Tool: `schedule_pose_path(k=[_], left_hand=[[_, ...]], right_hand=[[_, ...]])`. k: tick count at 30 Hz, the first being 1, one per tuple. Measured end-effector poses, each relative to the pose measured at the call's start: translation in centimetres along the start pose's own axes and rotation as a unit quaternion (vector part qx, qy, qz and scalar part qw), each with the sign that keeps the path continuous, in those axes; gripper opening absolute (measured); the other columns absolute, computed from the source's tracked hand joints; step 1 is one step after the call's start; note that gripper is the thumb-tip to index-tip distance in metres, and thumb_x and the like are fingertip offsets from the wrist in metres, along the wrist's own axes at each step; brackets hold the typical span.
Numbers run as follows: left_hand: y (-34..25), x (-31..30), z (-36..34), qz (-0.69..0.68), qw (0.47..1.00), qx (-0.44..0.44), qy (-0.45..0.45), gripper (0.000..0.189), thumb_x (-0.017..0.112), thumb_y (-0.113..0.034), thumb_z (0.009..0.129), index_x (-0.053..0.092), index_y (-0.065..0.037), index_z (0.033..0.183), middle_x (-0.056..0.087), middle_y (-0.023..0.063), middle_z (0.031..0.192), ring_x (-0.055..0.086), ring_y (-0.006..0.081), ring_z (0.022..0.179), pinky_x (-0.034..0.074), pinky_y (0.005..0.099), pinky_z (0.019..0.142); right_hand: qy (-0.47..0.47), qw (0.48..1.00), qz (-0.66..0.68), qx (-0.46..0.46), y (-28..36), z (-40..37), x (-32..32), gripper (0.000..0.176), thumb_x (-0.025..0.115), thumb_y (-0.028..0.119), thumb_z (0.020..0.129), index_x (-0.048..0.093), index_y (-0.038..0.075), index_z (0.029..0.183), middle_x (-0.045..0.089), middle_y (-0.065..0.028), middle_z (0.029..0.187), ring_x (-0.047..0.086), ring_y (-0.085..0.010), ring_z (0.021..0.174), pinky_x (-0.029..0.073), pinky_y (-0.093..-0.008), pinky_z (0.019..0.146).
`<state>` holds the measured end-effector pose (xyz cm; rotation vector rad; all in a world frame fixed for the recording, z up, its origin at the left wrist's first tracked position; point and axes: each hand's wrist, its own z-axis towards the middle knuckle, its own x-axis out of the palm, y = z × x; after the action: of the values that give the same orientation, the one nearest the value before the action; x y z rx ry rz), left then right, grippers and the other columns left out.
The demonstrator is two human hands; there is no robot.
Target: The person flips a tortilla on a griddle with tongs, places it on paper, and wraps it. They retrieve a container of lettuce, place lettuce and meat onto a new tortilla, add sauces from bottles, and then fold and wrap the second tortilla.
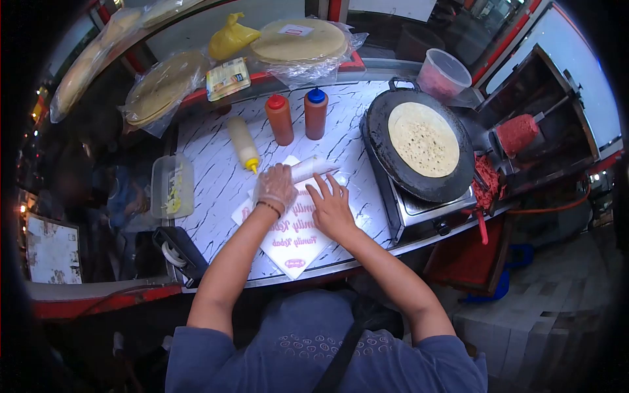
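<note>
White paper (288, 245) with red lettering lies on black-veined white marble counter (209, 183).

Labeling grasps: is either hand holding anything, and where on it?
Gloved left hand curls over the left end of the rolled wrap; right hand lies flat on the printed paper, holding nothing.

Dim, cool evening light falls evenly from above on the marbled counter (216, 164), leaving only faint, soft shadows under the left hand (275, 187) and right hand (331, 209). The plastic-wrapped flatbread stack (299, 40) shows pale glare. The fisheye lens bows the counter's edge and blackens the corners; the left margin sinks into dark, with blurred light specks
</note>
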<state>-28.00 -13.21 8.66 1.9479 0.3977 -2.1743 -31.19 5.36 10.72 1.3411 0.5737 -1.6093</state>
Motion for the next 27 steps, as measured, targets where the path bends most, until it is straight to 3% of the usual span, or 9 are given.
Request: schedule_pose_path(k=[7,9,11,17,20,21,23,25,27], left_hand=[[1.9,-1.1,-0.7,-0.185,0.966,-0.015,0.181,0.050,0.078,-0.021,0.075,0.059,0.001,0.116,0.070,0.0205,0.103,0.069,0.0332,0.091,0.056,0.0379,0.083],[3.1,-0.3,-3.7,-0.562,0.789,0.043,0.245,0.046,0.081,-0.024,0.077,0.061,0.001,0.111,0.069,0.0127,0.093,0.068,0.0244,0.080,0.056,0.0346,0.075],[3.6,-2.4,-7.1,-0.728,0.588,-0.004,0.353,0.037,0.079,-0.022,0.082,0.062,0.000,0.107,0.065,0.0062,0.085,0.064,0.0169,0.073,0.054,0.0308,0.070],[4.3,-6.5,-15.2,-0.802,0.569,-0.091,0.155,0.026,0.072,-0.019,0.088,0.059,0.000,0.101,0.064,0.0073,0.081,0.064,0.0165,0.068,0.053,0.0298,0.064],[6.4,-9.9,-19.2,-0.835,0.531,-0.123,0.078,0.030,0.074,-0.019,0.085,0.059,0.000,0.101,0.063,0.0078,0.076,0.064,0.0167,0.066,0.053,0.0307,0.062],[7.2,-11.0,-20.6,-0.835,0.530,-0.134,0.062,0.030,0.074,-0.019,0.085,0.059,0.000,0.101,0.063,0.0078,0.076,0.064,0.0167,0.066,0.053,0.0307,0.062],[8.6,-12.3,-23.4,-0.852,0.514,-0.091,0.026,0.032,0.076,-0.016,0.083,0.059,0.000,0.104,0.063,0.0071,0.078,0.063,0.0154,0.063,0.053,0.0291,0.059],[9.8,-13.1,-25.6,-0.829,0.547,-0.117,0.025,0.038,0.079,-0.019,0.080,0.057,0.001,0.104,0.062,0.0070,0.075,0.064,0.0160,0.062,0.053,0.0286,0.059],[10.2,-14.6,-27.2,-0.832,0.537,-0.137,-0.032,0.037,0.079,-0.019,0.079,0.057,0.001,0.101,0.063,0.0078,0.074,0.064,0.0166,0.063,0.053,0.0282,0.059]], right_hand=[[-0.075,0.943,0.291,0.142,2.3,-2.7,0.0,0.049,0.070,0.007,0.080,0.047,0.006,0.123,0.051,-0.0185,0.127,0.052,-0.0301,0.112,0.045,-0.0396,0.090],[-0.096,0.889,0.387,0.223,3.5,-2.4,0.6,0.046,0.072,0.008,0.084,0.044,0.007,0.121,0.052,-0.0187,0.125,0.057,-0.0264,0.106,0.049,-0.0355,0.086],[-0.047,0.633,0.737,0.230,4.4,-0.8,0.7,0.044,0.072,0.006,0.086,0.039,0.007,0.114,0.057,-0.0153,0.118,0.061,-0.0214,0.101,0.052,-0.0329,0.078],[0.022,0.679,0.724,0.122,10.2,2.3,-1.2,0.049,0.078,0.003,0.080,0.037,0.008,0.107,0.062,-0.0109,0.097,0.061,-0.0181,0.096,0.047,-0.0350,0.092],[0.087,0.475,0.861,0.162,13.7,3.5,1.9,0.025,0.063,0.010,0.089,0.048,0.006,0.108,0.065,-0.0115,0.103,0.062,-0.0178,0.093,0.049,-0.0366,0.087],[0.105,0.471,0.862,0.158,15.2,3.6,3.2,0.025,0.063,0.010,0.089,0.048,0.006,0.108,0.065,-0.0115,0.103,0.062,-0.0178,0.093,0.049,-0.0366,0.087],[0.347,0.725,0.587,0.094,18.0,2.9,6.3,0.022,0.059,0.016,0.091,0.056,0.004,0.109,0.066,-0.0110,0.108,0.063,-0.0185,0.094,0.051,-0.0373,0.083],[0.260,0.692,0.648,-0.183,21.3,0.4,15.1,0.028,0.061,0.020,0.089,0.059,0.001,0.110,0.066,-0.0134,0.110,0.062,-0.0188,0.097,0.051,-0.0353,0.082],[0.276,0.697,0.651,-0.123,24.7,0.0,14.5,0.027,0.062,0.018,0.088,0.059,0.001,0.109,0.066,-0.0139,0.109,0.062,-0.0184,0.097,0.051,-0.0348,0.082]])
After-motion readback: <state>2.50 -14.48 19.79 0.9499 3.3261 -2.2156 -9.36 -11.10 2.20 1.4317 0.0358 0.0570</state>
